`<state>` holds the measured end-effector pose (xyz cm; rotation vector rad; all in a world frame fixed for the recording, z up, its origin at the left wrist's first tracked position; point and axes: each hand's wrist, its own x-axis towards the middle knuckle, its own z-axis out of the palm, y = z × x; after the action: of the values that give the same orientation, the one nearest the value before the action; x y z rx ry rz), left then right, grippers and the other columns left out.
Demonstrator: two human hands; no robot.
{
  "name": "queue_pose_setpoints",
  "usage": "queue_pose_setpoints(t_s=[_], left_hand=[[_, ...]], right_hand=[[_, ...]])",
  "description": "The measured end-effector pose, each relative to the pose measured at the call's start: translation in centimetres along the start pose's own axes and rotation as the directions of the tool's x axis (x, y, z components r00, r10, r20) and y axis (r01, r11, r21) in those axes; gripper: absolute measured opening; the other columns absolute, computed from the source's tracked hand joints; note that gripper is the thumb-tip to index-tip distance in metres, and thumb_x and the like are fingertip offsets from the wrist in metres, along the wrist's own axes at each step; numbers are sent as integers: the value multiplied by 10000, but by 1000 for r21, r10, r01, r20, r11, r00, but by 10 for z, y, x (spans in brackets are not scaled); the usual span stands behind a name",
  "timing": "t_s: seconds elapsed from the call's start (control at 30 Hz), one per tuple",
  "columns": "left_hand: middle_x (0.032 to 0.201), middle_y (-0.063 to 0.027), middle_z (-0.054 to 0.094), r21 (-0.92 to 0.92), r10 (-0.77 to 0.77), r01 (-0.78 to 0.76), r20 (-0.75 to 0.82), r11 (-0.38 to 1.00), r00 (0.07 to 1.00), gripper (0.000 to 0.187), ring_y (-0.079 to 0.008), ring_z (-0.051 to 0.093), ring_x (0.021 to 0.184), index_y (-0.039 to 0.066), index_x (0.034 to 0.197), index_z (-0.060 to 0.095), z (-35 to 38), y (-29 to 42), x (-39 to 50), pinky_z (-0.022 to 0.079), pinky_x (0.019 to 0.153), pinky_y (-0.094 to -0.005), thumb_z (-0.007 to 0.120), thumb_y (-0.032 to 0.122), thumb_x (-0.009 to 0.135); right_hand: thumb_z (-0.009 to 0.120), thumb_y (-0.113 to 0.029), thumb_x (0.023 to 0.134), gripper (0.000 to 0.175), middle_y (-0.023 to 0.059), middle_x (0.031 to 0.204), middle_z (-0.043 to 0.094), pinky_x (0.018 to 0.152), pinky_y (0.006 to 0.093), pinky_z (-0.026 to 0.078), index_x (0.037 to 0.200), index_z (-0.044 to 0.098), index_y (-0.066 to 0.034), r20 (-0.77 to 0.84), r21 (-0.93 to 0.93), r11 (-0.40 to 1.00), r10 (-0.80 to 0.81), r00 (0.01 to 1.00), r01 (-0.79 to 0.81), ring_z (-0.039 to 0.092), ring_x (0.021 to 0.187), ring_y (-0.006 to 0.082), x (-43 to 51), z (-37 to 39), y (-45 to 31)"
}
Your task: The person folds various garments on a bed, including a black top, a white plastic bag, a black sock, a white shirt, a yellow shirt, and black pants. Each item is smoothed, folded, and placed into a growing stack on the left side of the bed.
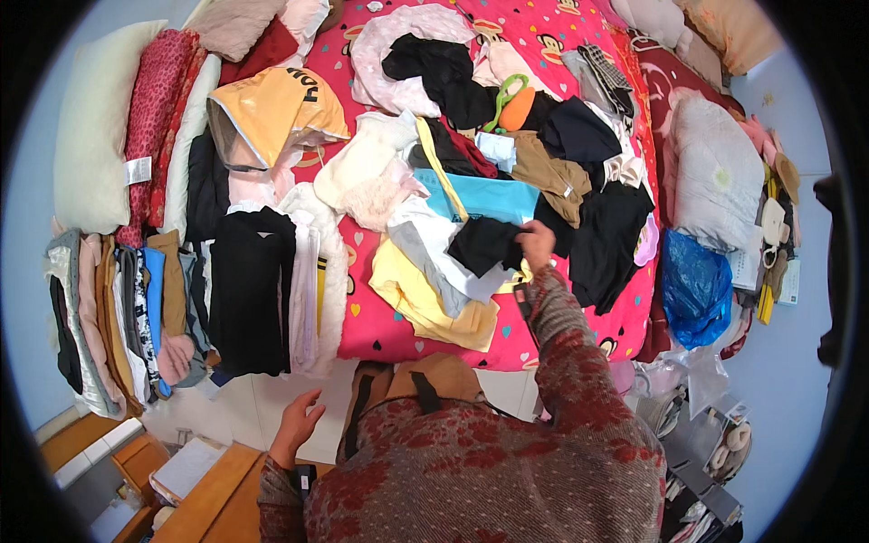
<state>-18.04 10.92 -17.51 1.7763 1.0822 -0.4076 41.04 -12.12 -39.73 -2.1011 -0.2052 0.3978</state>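
Observation:
My right hand (538,244) reaches over the bed and grips the right edge of a small black cloth garment (485,246). That garment lies across white and grey garments (434,254), with a yellow garment (428,305) beneath them. Just above it is a flat light-blue bag (499,197) with a yellow strap (441,170) lying over it. Brown trousers (543,166) and black clothing (607,244) are to the right of my hand. My left hand (297,422) hangs by my side over the floor, fingers apart, holding nothing.
A pink patterned bedspread (529,332) covers the bed. Folded clothes (251,292) stand in a row at the left, below pillows (102,129). A yellow plastic bag (285,115) lies upper left, a blue plastic bag (696,292) right. Wooden furniture (217,495) is lower left.

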Motion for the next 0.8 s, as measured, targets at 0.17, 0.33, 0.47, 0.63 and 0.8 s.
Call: queue_pose_setpoints(t_s=[0.17, 0.33, 0.47, 0.63, 0.8], left_hand=[[1244, -137, 658, -78, -108, 109, 8, 991, 994, 431, -247, 645, 1092, 32, 1315, 590, 11, -21, -5, 510, 933, -343, 680, 171, 917], [1261, -128, 650, -67, -76, 76, 4, 995, 997, 426, -242, 637, 1113, 33, 1312, 586, 16, -24, -4, 507, 936, -352, 674, 182, 923], [1266, -123, 649, -45, -50, 50, 4, 998, 999, 432, -244, 630, 1128, 38, 1321, 581, 8, -11, -4, 499, 943, -358, 669, 200, 930], [1242, -165, 652, -36, -48, 47, -36, 998, 998, 434, -290, 638, 1130, 31, 1301, 595, -1, -8, -16, 504, 951, -372, 682, 209, 915], [1250, -148, 650, -107, -46, 46, -4, 993, 999, 431, -244, 632, 1123, 27, 1327, 571, 2, -27, -11, 499, 953, -350, 657, 197, 940]], right_hand=[[686, -204, 859, 244, 188, 949, 675, 806, 446, 521, 986, 677, 4, -843, -288, 908, -89, 530, -305, 665, 861, 353, -17, -56, -7], [760, -240, 819, 272, 144, 901, 663, 758, 380, 520, 940, 682, -9, -221, 11, 990, -136, 966, 142, 654, 819, 289, -73, 23, -36], [821, -382, 741, 551, 158, 1008, 693, 839, 393, 532, 1137, 672, -29, 289, -210, 941, -199, 937, 264, 675, 927, 306, -123, 129, -52], [654, -168, 797, 294, 203, 1004, 657, 826, 476, 494, 1051, 633, -22, 331, -367, 883, -172, 928, 294, 614, 962, 416, -135, 194, -67], [650, -130, 810, 352, 229, 977, 651, 844, 428, 491, 1132, 611, 6, 498, -44, 957, -229, 836, 288, 634, 945, 393, -162, 177, -96]])
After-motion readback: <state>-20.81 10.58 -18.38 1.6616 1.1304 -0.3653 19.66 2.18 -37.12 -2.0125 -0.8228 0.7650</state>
